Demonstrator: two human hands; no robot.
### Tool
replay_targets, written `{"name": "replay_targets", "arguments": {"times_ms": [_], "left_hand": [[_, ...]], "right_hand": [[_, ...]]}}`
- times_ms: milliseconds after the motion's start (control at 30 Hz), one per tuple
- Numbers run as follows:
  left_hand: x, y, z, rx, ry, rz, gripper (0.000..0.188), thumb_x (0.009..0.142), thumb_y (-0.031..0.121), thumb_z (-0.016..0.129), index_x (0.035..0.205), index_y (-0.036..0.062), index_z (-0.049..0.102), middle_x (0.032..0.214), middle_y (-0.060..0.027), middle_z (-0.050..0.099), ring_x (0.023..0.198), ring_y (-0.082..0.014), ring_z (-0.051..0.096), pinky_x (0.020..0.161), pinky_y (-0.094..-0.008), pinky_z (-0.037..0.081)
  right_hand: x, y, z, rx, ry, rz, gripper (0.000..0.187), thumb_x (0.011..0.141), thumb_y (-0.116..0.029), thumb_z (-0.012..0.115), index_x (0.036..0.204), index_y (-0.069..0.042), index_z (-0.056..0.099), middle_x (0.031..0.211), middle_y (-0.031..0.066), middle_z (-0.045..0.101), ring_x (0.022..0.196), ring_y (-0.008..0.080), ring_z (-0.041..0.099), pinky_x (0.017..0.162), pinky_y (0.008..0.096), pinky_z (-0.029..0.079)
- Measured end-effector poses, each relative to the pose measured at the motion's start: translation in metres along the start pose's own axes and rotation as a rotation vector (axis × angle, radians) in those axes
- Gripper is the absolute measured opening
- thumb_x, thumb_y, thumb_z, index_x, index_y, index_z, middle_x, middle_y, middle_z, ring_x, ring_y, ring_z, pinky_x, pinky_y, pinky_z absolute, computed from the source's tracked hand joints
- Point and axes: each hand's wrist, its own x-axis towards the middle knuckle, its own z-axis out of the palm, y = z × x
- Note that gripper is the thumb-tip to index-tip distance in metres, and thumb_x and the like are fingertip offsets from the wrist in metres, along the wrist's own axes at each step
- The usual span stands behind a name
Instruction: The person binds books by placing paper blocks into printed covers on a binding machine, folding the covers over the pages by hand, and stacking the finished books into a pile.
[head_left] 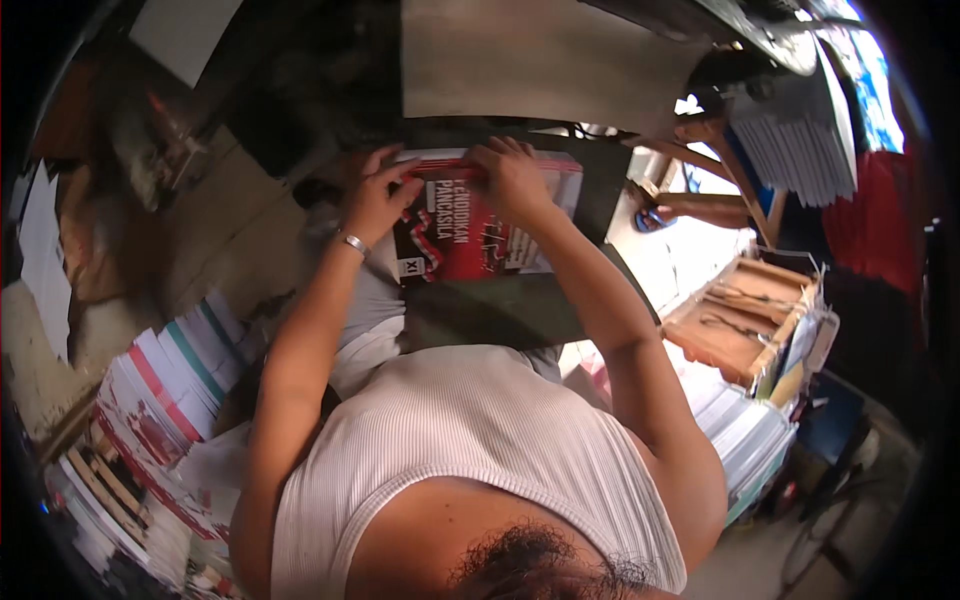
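Note:
A small stack of books with a red and black cover (pixel 465 240) lies on a dark green board (pixel 490 318) in front of me. My left hand (pixel 383 203), with a metal bracelet at its wrist, grips the far left corner of the stack, thumb toward the cover. At the far edge, right of the middle, my right hand (pixel 512 182) has its fingers bent over the red page edges. The tips of its fingers are partly hidden. Pale sheets or covers show beneath the red book on its right side.
Stacks of books (pixel 165 385) stand at the left, and another book stack (pixel 745 430) at the right. A wooden tray (pixel 740 315) holds scissors-like tools. White bound blocks (pixel 795 135) sit at the upper right. Beyond the board is a large grey-brown panel (pixel 540 65). Someone's sandalled foot (pixel 655 217) shows at right.

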Motion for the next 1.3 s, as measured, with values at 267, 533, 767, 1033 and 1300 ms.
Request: {"name": "replay_targets", "arguments": {"times_ms": [267, 533, 767, 1033, 1300], "left_hand": [[-0.007, -0.044, -0.017, 0.096, 0.046, -0.062, 0.027, 0.087, 0.015, 0.078, 0.113, 0.0121, 0.076, 0.133, -0.0089, 0.06, 0.081, -0.0139, 0.066, 0.076, -0.0283, 0.055], [0.006, -0.021, -0.016, 0.132, 0.101, 0.065, 0.024, 0.088, 0.023, 0.077, 0.109, 0.0125, 0.077, 0.129, -0.0118, 0.063, 0.09, -0.0162, 0.067, 0.082, -0.0304, 0.054], [-0.072, -0.065, 0.088, 0.123, 0.191, -0.295, 0.059, 0.09, 0.044, 0.069, 0.134, 0.007, 0.058, 0.119, -0.0207, 0.067, 0.11, -0.0381, 0.065, 0.095, -0.0451, 0.05], [-0.167, 0.005, 0.121, -0.031, -0.348, -0.498, 0.042, 0.093, 0.041, 0.064, 0.105, 0.0007, 0.061, 0.097, -0.0282, 0.067, 0.097, -0.046, 0.064, 0.083, -0.0523, 0.05], [-0.08, 0.028, 0.022, -0.174, 0.084, -0.029, 0.046, 0.093, 0.024, 0.068, 0.132, 0.0014, 0.057, 0.117, -0.0208, 0.067, 0.116, -0.0358, 0.063, 0.101, -0.0409, 0.047]], "right_hand": [[0.016, 0.037, -0.005, 0.059, -0.061, -0.01, 0.014, 0.078, -0.026, 0.077, 0.089, -0.019, 0.073, 0.097, 0.0033, 0.07, 0.108, 0.0271, 0.063, 0.098, 0.0492, 0.041], [-0.026, 0.116, -0.072, 0.079, -0.047, 0.049, 0.014, 0.079, -0.027, 0.078, 0.084, -0.014, 0.075, 0.098, 0.0057, 0.072, 0.094, 0.0315, 0.068, 0.083, 0.042, 0.051], [-0.147, 0.087, -0.027, 0.267, 0.123, 0.67, 0.055, 0.083, -0.032, 0.079, 0.127, -0.003, 0.063, 0.119, 0.0218, 0.069, 0.114, 0.0389, 0.064, 0.096, 0.0458, 0.049], [-0.382, 0.008, 0.036, 0.445, 0.184, 1.37, 0.045, 0.092, -0.034, 0.066, 0.112, 0.007, 0.064, 0.096, 0.0177, 0.069, 0.084, 0.0231, 0.062, 0.076, 0.0384, 0.05], [-0.265, -0.066, -0.01, 0.356, 0.737, 1.114, 0.062, 0.09, -0.015, 0.069, 0.144, 0.003, 0.045, 0.141, 0.0215, 0.052, 0.133, 0.0361, 0.049, 0.115, 0.0456, 0.035]]}}
